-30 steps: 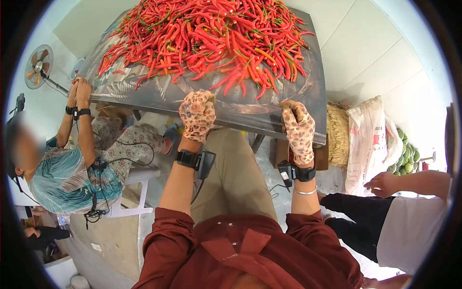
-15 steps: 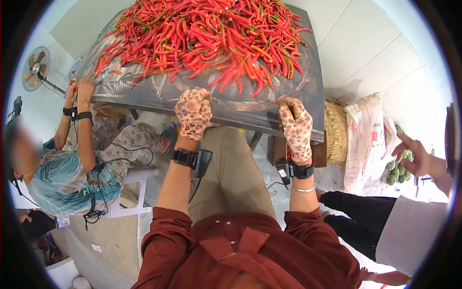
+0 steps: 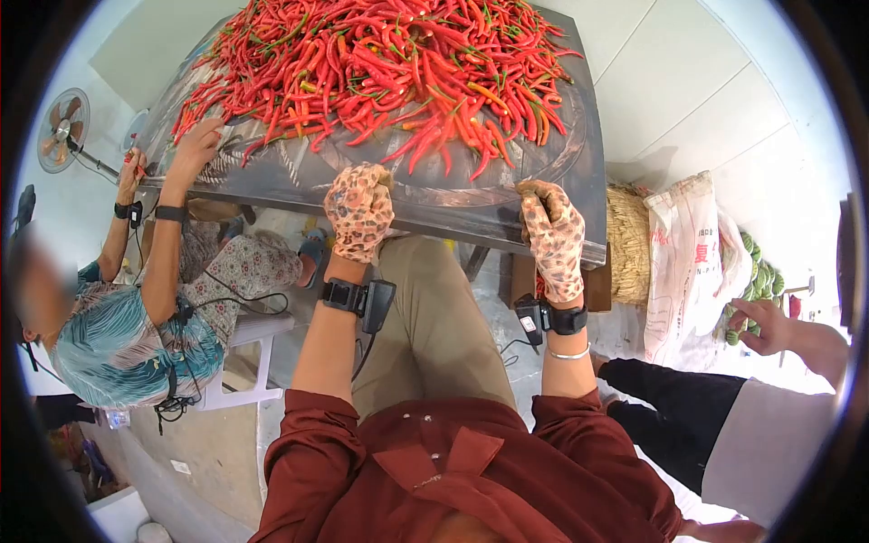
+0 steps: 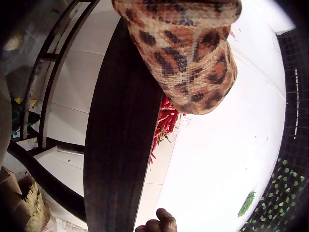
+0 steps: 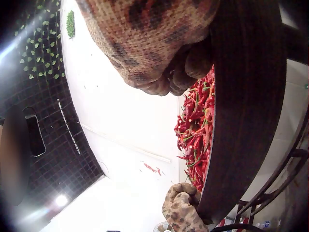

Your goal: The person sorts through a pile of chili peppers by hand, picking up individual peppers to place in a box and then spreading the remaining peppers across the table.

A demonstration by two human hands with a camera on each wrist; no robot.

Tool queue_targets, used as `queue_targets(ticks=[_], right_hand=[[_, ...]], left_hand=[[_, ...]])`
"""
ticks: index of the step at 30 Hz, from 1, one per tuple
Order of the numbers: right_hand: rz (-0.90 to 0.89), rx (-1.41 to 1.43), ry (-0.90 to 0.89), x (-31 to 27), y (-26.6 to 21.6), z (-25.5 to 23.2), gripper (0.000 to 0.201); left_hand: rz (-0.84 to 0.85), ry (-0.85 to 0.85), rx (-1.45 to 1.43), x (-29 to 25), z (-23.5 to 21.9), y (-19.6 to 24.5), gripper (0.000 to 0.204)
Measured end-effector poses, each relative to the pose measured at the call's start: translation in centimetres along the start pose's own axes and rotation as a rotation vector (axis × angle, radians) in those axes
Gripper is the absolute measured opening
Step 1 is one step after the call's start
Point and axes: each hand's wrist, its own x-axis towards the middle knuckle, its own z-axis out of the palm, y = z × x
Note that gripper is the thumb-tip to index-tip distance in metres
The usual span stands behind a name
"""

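From my seat I have the left hand (image 3: 358, 212), spot-gloved, at the near edge of the worktop (image 3: 453, 203), about 11 o'clock from the wearer (image 3: 434, 471); its grip is narrow, fingers curled in; the right hand (image 3: 552, 240), gloved alike, is at the same edge at 1 o'clock, its grip narrow too, fingertips folded toward the palm.

The chillies (image 3: 389, 77) lie heaped on the worktop at 12 o'clock, beyond both hands; a few spread toward the gap between them, near but apart from either.

At 10 o'clock I see a seated person (image 3: 136, 348), one bare hand (image 3: 195, 149) at the worktop's corner; farther out is a fan (image 3: 62, 130); at 2 o'clock are a straw bundle (image 3: 628, 244) and, beside it, a sack (image 3: 679, 267).
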Motion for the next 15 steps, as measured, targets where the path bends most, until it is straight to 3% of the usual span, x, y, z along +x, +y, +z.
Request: queue_targets(ticks=[15], right_hand=[[-0.037,0.011,-0.010,0.01,0.38,-0.10,0.014]], left_hand=[[0.018,0.024,-0.011,-0.17,0.14,-0.28,0.025]])
